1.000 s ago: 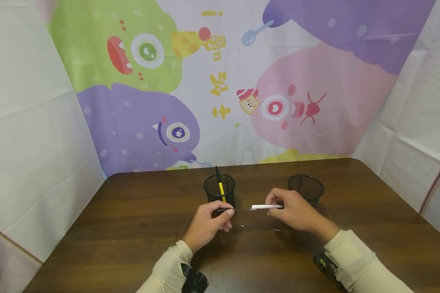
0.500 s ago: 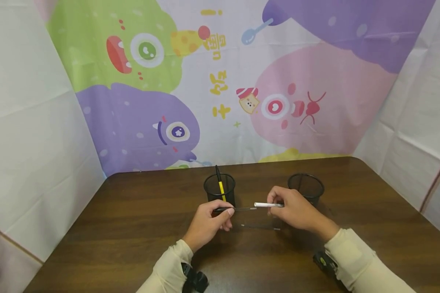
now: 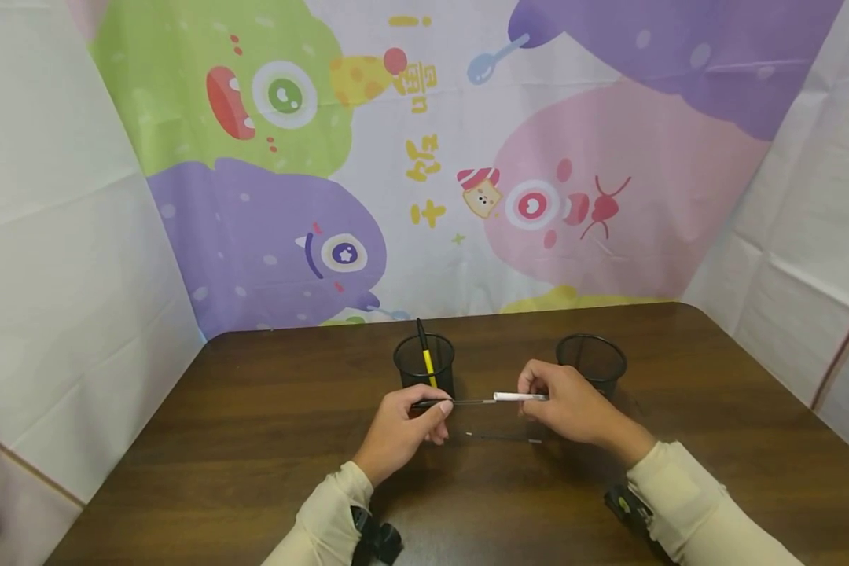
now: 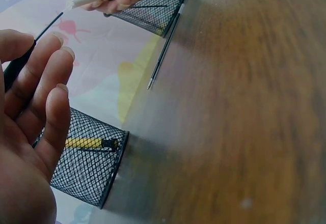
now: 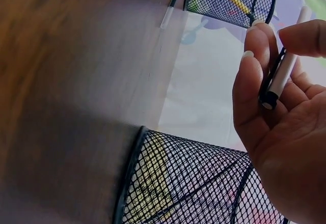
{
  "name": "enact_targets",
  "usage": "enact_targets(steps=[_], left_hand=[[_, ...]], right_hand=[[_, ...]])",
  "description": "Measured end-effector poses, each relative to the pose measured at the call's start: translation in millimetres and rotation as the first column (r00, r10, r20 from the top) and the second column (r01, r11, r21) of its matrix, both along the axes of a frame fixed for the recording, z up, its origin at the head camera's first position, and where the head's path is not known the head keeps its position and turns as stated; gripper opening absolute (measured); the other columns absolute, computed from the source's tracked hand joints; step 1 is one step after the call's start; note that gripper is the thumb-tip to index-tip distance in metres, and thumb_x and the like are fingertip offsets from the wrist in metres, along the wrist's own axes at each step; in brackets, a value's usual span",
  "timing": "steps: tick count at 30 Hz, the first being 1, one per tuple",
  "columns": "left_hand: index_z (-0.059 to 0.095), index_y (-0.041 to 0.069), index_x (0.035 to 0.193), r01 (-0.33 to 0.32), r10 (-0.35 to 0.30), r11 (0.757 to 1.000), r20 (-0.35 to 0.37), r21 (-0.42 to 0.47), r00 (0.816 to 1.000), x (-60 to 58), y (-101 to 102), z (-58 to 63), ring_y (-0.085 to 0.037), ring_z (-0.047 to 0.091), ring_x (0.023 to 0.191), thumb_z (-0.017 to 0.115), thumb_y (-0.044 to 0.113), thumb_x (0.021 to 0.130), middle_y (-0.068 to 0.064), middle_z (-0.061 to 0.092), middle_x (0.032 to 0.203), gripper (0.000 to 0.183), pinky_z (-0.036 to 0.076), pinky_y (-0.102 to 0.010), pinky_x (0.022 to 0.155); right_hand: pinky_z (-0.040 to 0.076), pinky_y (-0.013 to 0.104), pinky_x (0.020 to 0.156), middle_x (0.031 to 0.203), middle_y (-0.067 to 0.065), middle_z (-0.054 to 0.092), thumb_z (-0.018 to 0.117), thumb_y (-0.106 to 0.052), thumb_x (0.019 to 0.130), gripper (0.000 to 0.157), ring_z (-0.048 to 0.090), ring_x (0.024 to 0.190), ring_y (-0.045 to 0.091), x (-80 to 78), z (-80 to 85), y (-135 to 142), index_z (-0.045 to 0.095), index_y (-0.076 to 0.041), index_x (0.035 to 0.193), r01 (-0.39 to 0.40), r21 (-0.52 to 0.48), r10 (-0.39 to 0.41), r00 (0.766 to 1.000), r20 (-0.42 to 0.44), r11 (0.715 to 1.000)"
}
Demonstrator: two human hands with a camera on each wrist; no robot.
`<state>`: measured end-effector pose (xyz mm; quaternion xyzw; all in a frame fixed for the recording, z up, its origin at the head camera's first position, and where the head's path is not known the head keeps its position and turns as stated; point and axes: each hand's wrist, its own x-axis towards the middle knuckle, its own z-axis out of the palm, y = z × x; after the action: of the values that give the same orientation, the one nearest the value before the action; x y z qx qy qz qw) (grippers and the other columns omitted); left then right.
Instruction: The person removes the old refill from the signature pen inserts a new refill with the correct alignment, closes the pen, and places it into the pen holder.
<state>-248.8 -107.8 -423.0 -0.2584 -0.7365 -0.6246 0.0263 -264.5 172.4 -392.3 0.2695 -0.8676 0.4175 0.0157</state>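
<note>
In the head view my left hand [image 3: 399,431] pinches a black pen half [image 4: 18,67] between thumb and index finger. A thin refill [image 3: 475,402] sticks out of it to the right. My right hand [image 3: 571,402] grips a white pen barrel [image 3: 509,397], whose black end and clip show in the right wrist view. The refill's free end is right at the barrel's open mouth, the two nearly in line above the table. A second, dark refill [image 3: 502,438] with a metal tip lies on the tabletop below the hands. The left hand's other fingers are loosely bent.
A black mesh pen cup [image 3: 447,343] behind the left hand holds a yellow-and-black pen [image 3: 428,365]. Another mesh cup [image 3: 619,363] stands behind the right hand. The brown wooden table [image 3: 269,440] ends at a printed cartoon cloth [image 3: 431,259].
The white barrel first overlapped the refill's end, then drew slightly right, apart from it. Now its mouth meets the refill's end again. The left hand has hardly moved.
</note>
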Motion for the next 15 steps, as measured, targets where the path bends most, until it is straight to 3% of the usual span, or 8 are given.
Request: enact_targets(steps=[15], left_hand=[[0.069, -0.003, 0.107, -0.002, 0.002, 1.000, -0.006, -0.004, 1.000, -0.6, 0.1, -1.7, -0.021, 0.067, 0.063, 0.067, 0.018, 0.098, -0.009, 0.067, 0.073, 0.023, 0.060, -0.037, 0.061]], right_hand=[[0.039, 0.024, 0.052, 0.071, -0.005, 0.065, 0.064, -0.006, 0.083, 0.010, 0.048, 0.056, 0.007, -0.1, -1.3, -0.1, 0.057, -0.012, 0.087, -0.009, 0.060, 0.011, 0.999, -0.032, 0.998]])
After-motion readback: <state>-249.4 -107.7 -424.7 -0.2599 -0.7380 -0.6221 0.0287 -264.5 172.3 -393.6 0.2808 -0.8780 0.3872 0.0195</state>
